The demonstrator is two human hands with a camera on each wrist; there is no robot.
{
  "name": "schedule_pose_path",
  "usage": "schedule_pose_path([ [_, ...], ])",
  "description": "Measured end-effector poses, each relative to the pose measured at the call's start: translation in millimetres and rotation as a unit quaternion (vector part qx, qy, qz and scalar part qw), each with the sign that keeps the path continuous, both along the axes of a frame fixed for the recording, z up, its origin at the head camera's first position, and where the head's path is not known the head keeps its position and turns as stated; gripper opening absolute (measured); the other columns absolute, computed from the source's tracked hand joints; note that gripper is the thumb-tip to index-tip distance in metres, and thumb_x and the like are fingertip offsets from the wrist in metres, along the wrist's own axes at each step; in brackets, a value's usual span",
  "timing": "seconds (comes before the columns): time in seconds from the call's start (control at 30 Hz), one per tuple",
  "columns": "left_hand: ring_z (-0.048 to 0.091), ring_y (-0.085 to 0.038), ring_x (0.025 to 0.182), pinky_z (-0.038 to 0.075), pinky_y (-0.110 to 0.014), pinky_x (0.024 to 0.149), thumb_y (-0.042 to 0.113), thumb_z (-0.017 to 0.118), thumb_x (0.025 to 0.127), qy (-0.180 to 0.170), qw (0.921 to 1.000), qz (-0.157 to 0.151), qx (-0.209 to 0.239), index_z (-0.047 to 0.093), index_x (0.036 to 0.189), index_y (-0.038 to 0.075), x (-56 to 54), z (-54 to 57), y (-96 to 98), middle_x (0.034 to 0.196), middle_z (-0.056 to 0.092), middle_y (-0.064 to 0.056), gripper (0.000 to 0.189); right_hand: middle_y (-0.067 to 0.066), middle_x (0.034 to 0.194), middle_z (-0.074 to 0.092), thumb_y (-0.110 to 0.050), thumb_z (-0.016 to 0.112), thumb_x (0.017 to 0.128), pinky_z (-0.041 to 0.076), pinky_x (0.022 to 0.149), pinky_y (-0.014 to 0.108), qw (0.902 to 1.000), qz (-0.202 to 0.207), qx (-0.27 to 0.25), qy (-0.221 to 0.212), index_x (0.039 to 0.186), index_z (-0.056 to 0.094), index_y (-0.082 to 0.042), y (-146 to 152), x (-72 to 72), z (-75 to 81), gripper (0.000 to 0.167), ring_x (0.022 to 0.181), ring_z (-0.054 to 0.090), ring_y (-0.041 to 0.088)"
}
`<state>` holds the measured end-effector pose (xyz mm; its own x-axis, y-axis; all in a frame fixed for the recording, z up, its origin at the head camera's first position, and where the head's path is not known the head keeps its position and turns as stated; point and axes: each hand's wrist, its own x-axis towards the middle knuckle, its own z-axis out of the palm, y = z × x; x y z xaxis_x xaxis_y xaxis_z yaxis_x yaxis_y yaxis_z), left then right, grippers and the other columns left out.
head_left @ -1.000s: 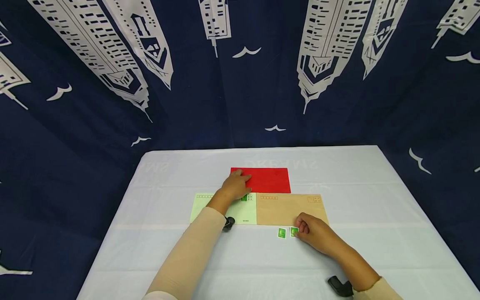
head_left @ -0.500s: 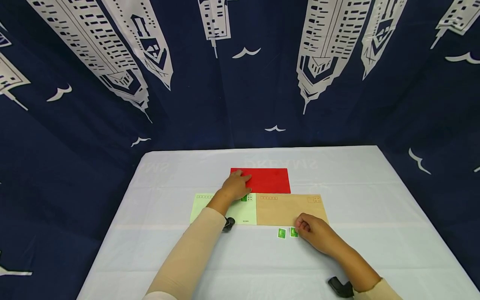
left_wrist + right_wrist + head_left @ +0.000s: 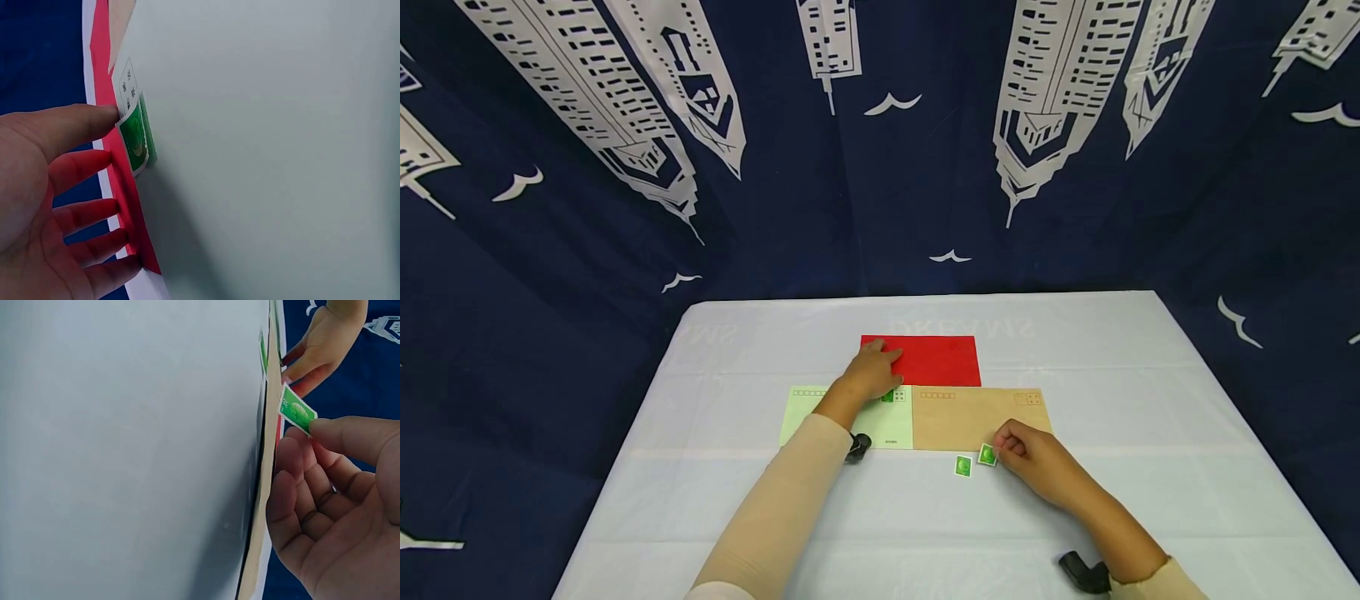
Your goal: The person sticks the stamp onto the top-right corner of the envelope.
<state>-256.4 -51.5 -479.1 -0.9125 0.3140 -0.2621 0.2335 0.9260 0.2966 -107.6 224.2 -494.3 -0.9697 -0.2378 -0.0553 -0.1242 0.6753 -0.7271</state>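
Note:
Between thumb and fingertips, my right hand [image 3: 1033, 462] pinches a green postage stamp [image 3: 297, 411] by its edge, just above the near edge of the brown envelope [image 3: 973, 421]. A second green stamp [image 3: 963, 466] lies on the table to its left. My left hand [image 3: 871, 369] rests with spread, fairly straight fingers on the red envelope [image 3: 940, 361]. Its thumb touches the top edge of the light green envelope [image 3: 895, 431], by another stamp [image 3: 134, 139] there. That stamp's edge lifts a little in the left wrist view. My left forearm hides part of the green envelope.
A white cloth covers the table [image 3: 1150, 467]. The green and brown envelopes lie side by side, with the red one behind them. A dark blue patterned curtain [image 3: 910, 183] hangs beyond the table's far edge.
My right hand has lifted the right-hand stamp off the table and tilted it, moving slightly away toward the brown envelope. The left hand stays in place.

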Motion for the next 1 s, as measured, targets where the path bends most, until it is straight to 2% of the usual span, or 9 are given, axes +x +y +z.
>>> schedule_pose_path([
  [0.33,0.026,-0.030,0.154,0.035,-0.047,0.122,0.036,0.063,0.098,0.000,1.0000,0.001,-0.004,0.044,0.155,0.022,0.2,-1.1,-0.7,0.166,0.029,-0.011,0.062,-0.003,0.084,0.065,-0.005,0.070,0.092,0.051,0.068,0.018,0.9984,-0.020,-0.010,0.052,0.094,0.065,-0.014,4,-8.7,2.4,0.011,0.075,0.057,0.003],
  [0.67,0.025,-0.030,0.155,0.033,-0.047,0.124,0.036,0.064,0.097,0.001,1.0000,-0.001,0.006,0.043,0.155,0.021,-1.6,-6.6,-1.9,0.166,0.029,-0.011,0.063,0.002,0.092,0.066,-0.013,0.066,0.098,0.052,0.070,0.018,0.9981,-0.028,0.001,0.055,0.102,0.065,-0.011,17,-28.3,20.5,0.004,0.079,0.058,0.009],
  [0.83,0.024,-0.031,0.155,0.029,-0.047,0.126,0.034,0.063,0.098,0.002,0.9998,-0.002,0.018,0.044,0.155,0.020,-0.5,-6.2,-1.0,0.166,0.029,-0.013,0.062,0.006,0.095,0.067,-0.018,0.064,0.100,0.052,0.070,0.018,0.9975,-0.041,-0.009,0.058,0.104,0.065,-0.010,25,-39.3,27.2,0.009,0.079,0.059,0.012],
  [1.0,0.024,-0.035,0.155,0.029,-0.051,0.125,0.035,0.063,0.097,0.008,0.9999,-0.009,0.006,0.045,0.154,0.021,-0.7,-5.2,0.0,0.166,0.030,-0.011,0.062,0.009,0.095,0.066,-0.019,0.062,0.101,0.052,0.067,0.018,0.9966,-0.053,-0.020,0.059,0.105,0.065,-0.008,29,-51.0,33.0,0.012,0.079,0.059,0.013],
])
